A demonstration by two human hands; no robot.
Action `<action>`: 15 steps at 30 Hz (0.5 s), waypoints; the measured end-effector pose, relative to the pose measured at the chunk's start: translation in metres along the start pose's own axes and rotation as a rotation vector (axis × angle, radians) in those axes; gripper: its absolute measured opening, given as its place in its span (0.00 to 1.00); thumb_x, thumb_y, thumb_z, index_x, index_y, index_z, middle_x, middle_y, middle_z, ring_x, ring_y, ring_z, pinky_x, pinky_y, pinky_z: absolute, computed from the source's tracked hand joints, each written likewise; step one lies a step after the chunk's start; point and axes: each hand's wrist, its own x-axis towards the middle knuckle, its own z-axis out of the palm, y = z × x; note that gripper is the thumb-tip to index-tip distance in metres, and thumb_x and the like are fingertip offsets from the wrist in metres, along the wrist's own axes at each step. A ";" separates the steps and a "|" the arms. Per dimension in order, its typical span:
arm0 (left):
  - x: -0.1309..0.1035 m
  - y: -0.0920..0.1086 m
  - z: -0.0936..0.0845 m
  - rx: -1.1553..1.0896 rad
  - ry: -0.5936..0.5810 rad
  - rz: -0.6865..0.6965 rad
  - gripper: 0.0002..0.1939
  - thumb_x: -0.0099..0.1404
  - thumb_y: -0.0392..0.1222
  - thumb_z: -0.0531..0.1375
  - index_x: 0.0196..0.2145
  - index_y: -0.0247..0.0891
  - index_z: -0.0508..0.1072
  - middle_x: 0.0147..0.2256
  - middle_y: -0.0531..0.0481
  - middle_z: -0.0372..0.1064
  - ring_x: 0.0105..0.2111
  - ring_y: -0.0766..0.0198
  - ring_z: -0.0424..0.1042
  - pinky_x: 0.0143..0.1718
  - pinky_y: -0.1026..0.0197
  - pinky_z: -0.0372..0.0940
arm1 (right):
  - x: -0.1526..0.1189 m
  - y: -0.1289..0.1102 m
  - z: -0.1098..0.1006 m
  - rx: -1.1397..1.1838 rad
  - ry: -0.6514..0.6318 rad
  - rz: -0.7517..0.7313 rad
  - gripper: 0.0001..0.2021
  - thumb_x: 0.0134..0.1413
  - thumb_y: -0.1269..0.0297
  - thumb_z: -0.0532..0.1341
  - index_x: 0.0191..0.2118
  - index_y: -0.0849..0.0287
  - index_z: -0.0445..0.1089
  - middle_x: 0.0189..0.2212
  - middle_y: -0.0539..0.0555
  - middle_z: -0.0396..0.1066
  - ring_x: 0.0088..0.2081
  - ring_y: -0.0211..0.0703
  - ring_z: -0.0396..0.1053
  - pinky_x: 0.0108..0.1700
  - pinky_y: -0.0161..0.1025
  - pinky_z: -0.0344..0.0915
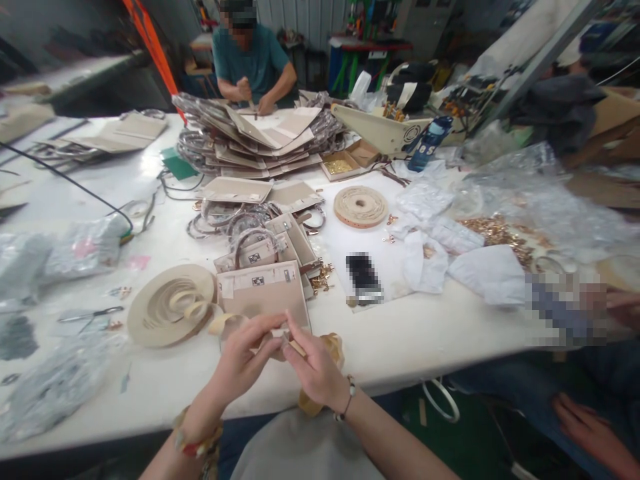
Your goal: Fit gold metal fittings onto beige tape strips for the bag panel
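My left hand [247, 353] and my right hand [317, 370] meet in front of me near the table's edge, fingertips pinched close together. Between them runs a beige strip [227, 325], which comes off the large flat coil [140, 310] on the left in loose curls. A yellowish length of strip [310, 404] hangs by my right hand, over the table edge. Any small part at my fingertips is too hidden to name. Just beyond my hands lies a beige panel [270, 297] with a brown handle [239, 248], on top of similar panels.
Farther back are a stack of beige panels [260, 150], a second strip roll [360, 205] and a blue bottle [430, 143]. Gold metal fittings [500, 240] and white bags [490, 273] lie right. Tweezers [93, 315] lie left. A co-worker [255, 63] sits opposite; another person's hand [585, 420] is at right.
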 end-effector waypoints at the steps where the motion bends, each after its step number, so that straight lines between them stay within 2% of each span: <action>1: 0.000 0.001 0.004 -0.044 0.008 -0.037 0.11 0.70 0.40 0.59 0.49 0.42 0.76 0.43 0.45 0.78 0.39 0.62 0.77 0.38 0.63 0.70 | -0.001 0.001 0.000 -0.020 -0.012 0.020 0.30 0.70 0.57 0.52 0.73 0.58 0.48 0.44 0.57 0.77 0.43 0.47 0.75 0.49 0.42 0.70; 3: 0.000 0.002 0.008 -0.121 -0.016 -0.084 0.07 0.71 0.39 0.59 0.43 0.41 0.77 0.38 0.48 0.78 0.36 0.64 0.76 0.37 0.63 0.69 | -0.004 0.002 -0.002 -0.032 -0.037 0.045 0.31 0.70 0.57 0.51 0.73 0.59 0.46 0.43 0.57 0.77 0.43 0.47 0.75 0.49 0.42 0.70; 6: 0.001 0.003 0.009 -0.236 -0.050 -0.149 0.06 0.70 0.41 0.60 0.39 0.39 0.76 0.38 0.48 0.77 0.37 0.63 0.76 0.38 0.63 0.69 | -0.006 0.003 -0.005 -0.004 -0.060 0.051 0.30 0.69 0.57 0.52 0.72 0.60 0.50 0.49 0.58 0.76 0.47 0.47 0.75 0.53 0.43 0.68; 9: -0.001 0.002 0.009 -0.333 -0.058 -0.221 0.07 0.70 0.43 0.59 0.36 0.37 0.73 0.36 0.47 0.75 0.34 0.64 0.74 0.35 0.63 0.68 | -0.005 0.003 -0.009 0.016 -0.074 0.078 0.28 0.69 0.58 0.53 0.70 0.59 0.54 0.48 0.57 0.78 0.46 0.47 0.76 0.50 0.42 0.70; 13: -0.006 -0.004 0.010 -0.322 -0.034 -0.255 0.07 0.71 0.43 0.58 0.37 0.38 0.71 0.37 0.47 0.75 0.36 0.64 0.74 0.36 0.63 0.68 | -0.004 0.003 -0.012 0.102 -0.070 0.056 0.24 0.69 0.58 0.54 0.66 0.58 0.63 0.58 0.57 0.72 0.58 0.50 0.71 0.61 0.46 0.65; 15: -0.007 -0.008 0.009 -0.299 0.001 -0.243 0.07 0.71 0.43 0.58 0.38 0.38 0.71 0.36 0.47 0.74 0.35 0.64 0.73 0.36 0.63 0.68 | -0.002 0.005 -0.013 0.146 -0.059 0.068 0.22 0.68 0.58 0.55 0.64 0.57 0.67 0.59 0.57 0.71 0.61 0.50 0.68 0.64 0.47 0.62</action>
